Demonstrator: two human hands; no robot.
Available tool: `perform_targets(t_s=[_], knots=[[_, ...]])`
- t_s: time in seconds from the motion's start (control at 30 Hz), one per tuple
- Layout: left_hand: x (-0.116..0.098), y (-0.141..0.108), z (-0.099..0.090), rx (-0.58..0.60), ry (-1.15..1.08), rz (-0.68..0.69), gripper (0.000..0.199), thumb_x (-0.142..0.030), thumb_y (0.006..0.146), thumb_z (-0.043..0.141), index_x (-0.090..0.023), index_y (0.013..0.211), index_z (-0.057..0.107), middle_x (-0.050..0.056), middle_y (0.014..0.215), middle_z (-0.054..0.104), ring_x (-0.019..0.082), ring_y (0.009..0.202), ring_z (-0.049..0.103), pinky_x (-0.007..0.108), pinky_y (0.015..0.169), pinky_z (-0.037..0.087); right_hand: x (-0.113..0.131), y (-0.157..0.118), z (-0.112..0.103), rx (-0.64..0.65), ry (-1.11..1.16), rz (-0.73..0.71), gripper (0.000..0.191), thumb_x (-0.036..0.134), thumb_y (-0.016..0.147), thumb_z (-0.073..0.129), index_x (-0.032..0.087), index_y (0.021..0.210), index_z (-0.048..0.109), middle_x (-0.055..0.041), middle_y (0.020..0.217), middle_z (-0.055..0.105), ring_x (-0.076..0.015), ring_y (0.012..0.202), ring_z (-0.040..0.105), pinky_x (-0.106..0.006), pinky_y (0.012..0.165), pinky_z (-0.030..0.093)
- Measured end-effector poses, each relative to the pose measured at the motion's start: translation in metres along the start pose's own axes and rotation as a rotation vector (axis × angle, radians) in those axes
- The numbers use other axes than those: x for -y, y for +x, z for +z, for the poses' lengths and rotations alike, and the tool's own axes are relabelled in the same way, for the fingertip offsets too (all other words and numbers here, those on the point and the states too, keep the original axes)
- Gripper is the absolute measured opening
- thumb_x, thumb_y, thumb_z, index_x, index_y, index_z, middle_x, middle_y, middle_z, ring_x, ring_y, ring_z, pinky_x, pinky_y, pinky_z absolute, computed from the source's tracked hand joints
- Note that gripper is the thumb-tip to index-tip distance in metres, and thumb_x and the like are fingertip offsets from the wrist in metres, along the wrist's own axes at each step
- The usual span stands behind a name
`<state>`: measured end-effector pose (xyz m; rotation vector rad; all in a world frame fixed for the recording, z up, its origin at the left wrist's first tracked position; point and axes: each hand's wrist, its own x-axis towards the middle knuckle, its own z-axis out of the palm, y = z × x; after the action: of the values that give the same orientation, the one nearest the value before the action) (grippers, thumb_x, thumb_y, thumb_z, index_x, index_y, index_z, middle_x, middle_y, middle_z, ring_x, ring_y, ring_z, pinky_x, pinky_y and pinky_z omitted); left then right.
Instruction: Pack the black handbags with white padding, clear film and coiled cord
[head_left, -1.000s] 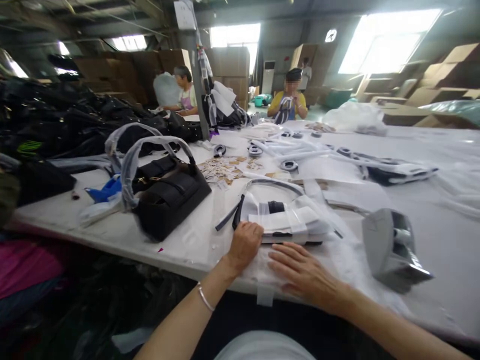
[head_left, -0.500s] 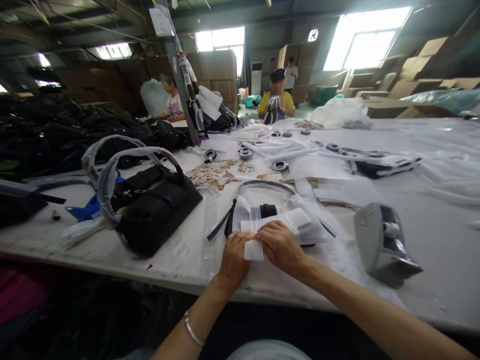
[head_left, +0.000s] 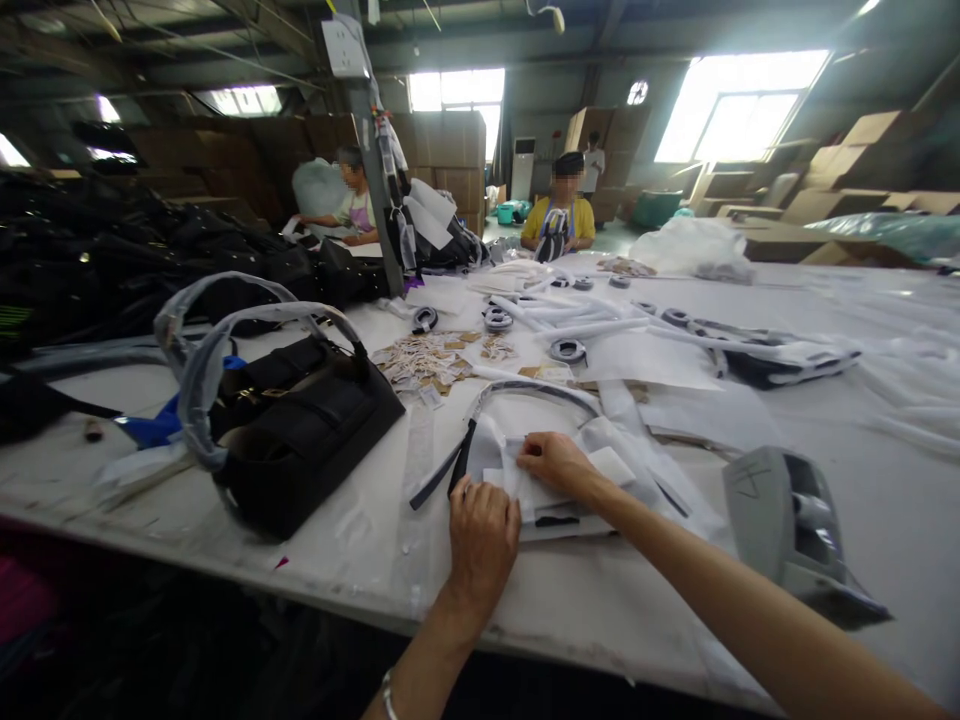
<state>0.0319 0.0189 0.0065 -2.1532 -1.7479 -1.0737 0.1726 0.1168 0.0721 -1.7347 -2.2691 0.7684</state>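
Pressing wrapped bag [head_left: 559,521] with left hand [head_left: 484,530] – in unclear grip – seemingly pinching white wrapping [head_left: 491,440] with right hand [head_left: 555,463]; may tear it by hard pulling.

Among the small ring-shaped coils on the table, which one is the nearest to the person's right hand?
The coil beyond the right hand, just left of the white sheet; the other coils lie farther back.

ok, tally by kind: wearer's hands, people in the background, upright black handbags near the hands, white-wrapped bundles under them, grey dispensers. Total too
Hands: 2 (left hand, right hand)
Background people: 3 (person at left, person in yellow, standing person)
Upright black handbag: 1
White-wrapped bundle: 1
Grey dispenser: 1
Total: 8
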Motion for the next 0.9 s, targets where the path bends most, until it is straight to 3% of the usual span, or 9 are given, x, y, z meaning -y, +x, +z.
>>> perform_targets(t_s=[0.17,0.2,0.3,0.37,0.43,0.53,0.63,0.77,0.9], knots=[[0.001,0.001,0.002,0.003,0.029,-0.043,0.010,-0.015,0.089,0.057,-0.020,0.081,0.055,0.000,0.074,0.058,0.020,0.077,0.059,0.044,0.098,0.045,-0.006,0.010,0.006,-0.024,-0.016,0.050,0.012,0.029,0.079,0.063,0.020,0.080,0.071,-0.0019,0.076,0.070,-0.0154,0.073,0.058,-0.025,0.061,0.031],[0.001,0.001,0.002,-0.002,0.034,-0.033,0.004,-0.016,0.089,0.058,-0.019,0.087,0.057,0.001,0.077,0.059,0.020,0.079,0.059,0.043,0.097,0.045,-0.006,0.011,0.007,-0.027,-0.016,0.053,0.011,0.028,0.078,0.064,0.020,0.080,0.071,-0.0016,0.076,0.070,-0.0152,0.072,0.058,-0.025,0.060,0.031],[0.002,0.003,-0.001,0.011,0.062,0.031,0.015,-0.021,0.089,0.062,-0.022,0.104,0.061,0.000,0.082,0.062,0.022,0.082,0.060,0.043,0.092,0.047,-0.007,0.011,0.009,-0.035,-0.012,0.055,0.009,0.027,0.078,0.063,0.022,0.080,0.070,-0.0008,0.076,0.070,-0.0147,0.072,0.058,-0.025,0.060,0.030],[0.002,0.004,-0.003,0.045,0.082,0.075,0.010,-0.023,0.091,0.061,-0.024,0.101,0.062,0.001,0.084,0.064,0.021,0.081,0.060,0.042,0.086,0.049,-0.007,0.010,0.010,-0.048,-0.012,0.060,0.008,0.026,0.077,0.064,0.022,0.081,0.070,-0.0009,0.078,0.070,-0.0151,0.073,0.058,-0.025,0.060,0.030],[0.001,0.005,-0.006,0.041,0.102,0.121,0.006,-0.023,0.094,0.057,-0.023,0.095,0.063,0.004,0.099,0.068,0.021,0.086,0.063,0.042,0.085,0.049,-0.007,0.009,0.011,-0.060,-0.011,0.063,0.008,0.026,0.077,0.065,0.023,0.081,0.070,-0.0012,0.079,0.071,-0.0157,0.074,0.059,-0.025,0.060,0.030],[-0.002,0.001,-0.007,0.001,0.126,0.230,0.015,-0.018,0.096,0.049,-0.019,0.103,0.063,0.010,0.127,0.064,0.025,0.114,0.061,0.049,0.102,0.044,-0.007,0.007,0.012,-0.081,-0.006,0.064,0.008,0.026,0.078,0.065,0.023,0.082,0.070,-0.0019,0.080,0.071,-0.0166,0.076,0.060,-0.025,0.061,0.030],[-0.005,-0.008,-0.005,0.033,0.095,0.292,0.026,-0.021,0.098,0.047,-0.014,0.120,0.058,0.011,0.124,0.067,0.026,0.123,0.058,0.051,0.109,0.041,-0.007,0.009,0.016,-0.103,-0.002,0.072,0.006,0.026,0.077,0.067,0.022,0.080,0.070,-0.0033,0.080,0.072,-0.0185,0.077,0.062,-0.026,0.061,0.031],[-0.002,-0.016,-0.003,0.104,0.096,0.265,0.032,-0.023,0.097,0.048,-0.013,0.127,0.056,0.011,0.126,0.067,0.025,0.119,0.062,0.044,0.101,0.049,-0.004,0.013,0.017,-0.158,0.032,0.068,0.008,0.024,0.075,0.072,0.020,0.082,0.070,-0.0056,0.081,0.071,-0.0213,0.078,0.063,-0.027,0.063,0.036],[0.002,-0.014,-0.002,0.097,0.122,0.300,0.031,-0.019,0.098,0.045,-0.014,0.126,0.057,0.009,0.127,0.068,0.023,0.119,0.062,0.041,0.099,0.049,-0.004,-0.002,-0.006,-0.277,0.123,0.020,0.020,0.022,0.082,0.065,0.021,0.102,0.068,-0.0022,0.084,0.071,-0.0160,0.079,0.064,-0.025,0.071,0.044]])
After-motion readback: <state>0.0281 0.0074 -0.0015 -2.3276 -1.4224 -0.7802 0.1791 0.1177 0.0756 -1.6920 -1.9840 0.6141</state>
